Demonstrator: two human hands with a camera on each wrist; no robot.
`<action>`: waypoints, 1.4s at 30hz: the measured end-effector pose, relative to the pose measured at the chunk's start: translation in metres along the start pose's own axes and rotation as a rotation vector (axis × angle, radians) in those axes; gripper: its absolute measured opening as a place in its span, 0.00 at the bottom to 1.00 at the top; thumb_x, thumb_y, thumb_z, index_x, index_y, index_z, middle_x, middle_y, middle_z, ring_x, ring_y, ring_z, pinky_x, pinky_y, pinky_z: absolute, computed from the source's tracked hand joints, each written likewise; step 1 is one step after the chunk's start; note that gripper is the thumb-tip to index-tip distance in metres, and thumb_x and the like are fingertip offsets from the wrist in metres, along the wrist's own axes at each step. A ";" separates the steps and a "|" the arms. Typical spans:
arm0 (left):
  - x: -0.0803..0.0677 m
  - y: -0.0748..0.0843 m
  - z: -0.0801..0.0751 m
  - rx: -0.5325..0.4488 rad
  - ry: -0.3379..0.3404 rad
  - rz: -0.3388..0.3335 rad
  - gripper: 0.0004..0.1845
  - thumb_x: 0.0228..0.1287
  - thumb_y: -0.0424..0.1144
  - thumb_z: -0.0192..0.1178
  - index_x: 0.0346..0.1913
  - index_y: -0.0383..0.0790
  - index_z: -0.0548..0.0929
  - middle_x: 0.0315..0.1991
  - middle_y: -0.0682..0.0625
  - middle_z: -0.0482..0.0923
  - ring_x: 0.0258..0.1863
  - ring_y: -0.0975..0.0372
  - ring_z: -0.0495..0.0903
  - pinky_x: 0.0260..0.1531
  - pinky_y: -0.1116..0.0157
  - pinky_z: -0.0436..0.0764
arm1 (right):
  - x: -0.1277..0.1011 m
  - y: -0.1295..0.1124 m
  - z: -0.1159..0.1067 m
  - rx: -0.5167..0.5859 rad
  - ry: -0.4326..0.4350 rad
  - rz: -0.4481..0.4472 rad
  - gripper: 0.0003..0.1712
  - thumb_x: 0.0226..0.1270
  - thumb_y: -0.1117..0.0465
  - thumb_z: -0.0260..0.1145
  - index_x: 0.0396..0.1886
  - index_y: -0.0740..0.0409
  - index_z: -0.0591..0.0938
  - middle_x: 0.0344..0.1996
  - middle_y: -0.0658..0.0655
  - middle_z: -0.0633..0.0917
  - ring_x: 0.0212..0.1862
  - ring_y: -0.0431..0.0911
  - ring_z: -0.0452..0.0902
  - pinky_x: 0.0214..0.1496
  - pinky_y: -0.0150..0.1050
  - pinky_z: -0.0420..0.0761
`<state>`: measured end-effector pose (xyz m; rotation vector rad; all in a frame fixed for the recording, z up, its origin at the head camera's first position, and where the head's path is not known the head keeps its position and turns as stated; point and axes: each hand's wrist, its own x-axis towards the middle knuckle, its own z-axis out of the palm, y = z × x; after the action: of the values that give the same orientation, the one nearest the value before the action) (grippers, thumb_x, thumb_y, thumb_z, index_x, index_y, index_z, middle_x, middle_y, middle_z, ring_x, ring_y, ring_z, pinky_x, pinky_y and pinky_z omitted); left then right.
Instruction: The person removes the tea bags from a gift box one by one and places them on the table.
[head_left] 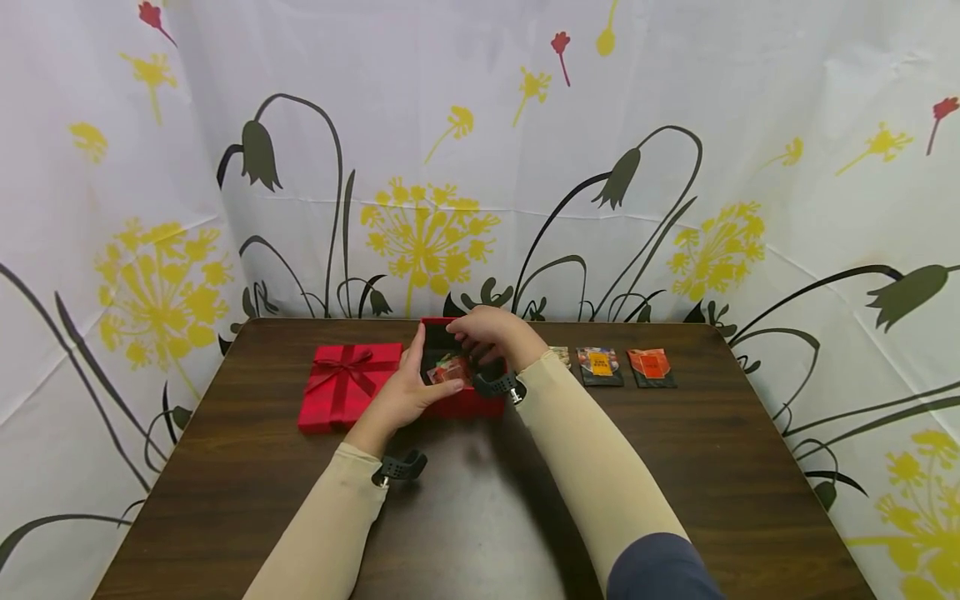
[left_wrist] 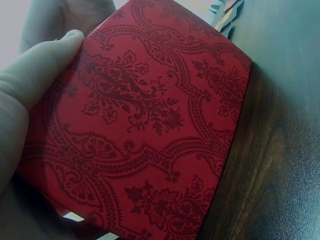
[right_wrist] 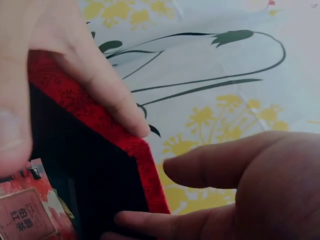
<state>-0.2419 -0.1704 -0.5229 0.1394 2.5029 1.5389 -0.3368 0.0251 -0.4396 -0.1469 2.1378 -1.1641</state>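
I see the open red box [head_left: 465, 392] sitting mid-bench, between both of my hands. My left hand [head_left: 408, 392] grips the box's left wall, thumb lying along the patterned red side, as the left wrist view shows up close. My right hand [head_left: 491, 333] reaches over the far rim, its fingers [right_wrist: 100, 85] curled over the red edge and into the black-lined inside, gripping that wall. Inside the box lies a red packet [head_left: 447, 369]; the right wrist view shows printed characters on its label, too small and blurred for me to read. The red lid [head_left: 348, 385] with its ribbon bow lies just left of the box on the dark wooden bench [head_left: 675, 467]. To the right lie three more packets [head_left: 600, 365] in a row; their orange labels are unreadable.
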 end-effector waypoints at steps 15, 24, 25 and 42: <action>0.000 -0.002 0.003 -0.030 -0.009 0.011 0.72 0.63 0.62 0.78 0.90 0.62 0.28 0.91 0.42 0.35 0.90 0.40 0.40 0.83 0.31 0.54 | 0.031 0.007 0.014 -0.434 -0.095 -0.016 0.33 0.82 0.39 0.60 0.67 0.61 0.86 0.61 0.59 0.86 0.60 0.53 0.83 0.69 0.52 0.82; 0.001 -0.002 0.003 -0.004 -0.005 0.002 0.73 0.64 0.63 0.77 0.90 0.58 0.27 0.91 0.40 0.35 0.89 0.38 0.42 0.81 0.30 0.56 | 0.030 0.013 0.010 -0.278 -0.150 -0.107 0.21 0.80 0.54 0.65 0.45 0.70 0.92 0.32 0.59 0.90 0.36 0.51 0.85 0.61 0.57 0.86; 0.002 -0.002 0.002 -0.003 -0.006 0.000 0.72 0.64 0.63 0.76 0.90 0.58 0.27 0.91 0.40 0.35 0.89 0.38 0.42 0.81 0.30 0.56 | 0.030 0.013 0.009 -0.278 -0.154 -0.121 0.19 0.79 0.56 0.66 0.44 0.68 0.93 0.31 0.58 0.90 0.35 0.50 0.84 0.59 0.56 0.87; -0.001 0.003 0.001 -0.018 -0.004 0.011 0.71 0.68 0.57 0.76 0.90 0.58 0.27 0.91 0.41 0.36 0.90 0.41 0.41 0.83 0.34 0.55 | 0.025 0.021 0.005 -0.093 -0.236 -0.232 0.07 0.71 0.68 0.72 0.46 0.60 0.88 0.35 0.53 0.88 0.33 0.45 0.83 0.39 0.40 0.86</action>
<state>-0.2406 -0.1686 -0.5205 0.1529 2.4891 1.5628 -0.3485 0.0242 -0.4708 -0.5590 2.0022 -1.1139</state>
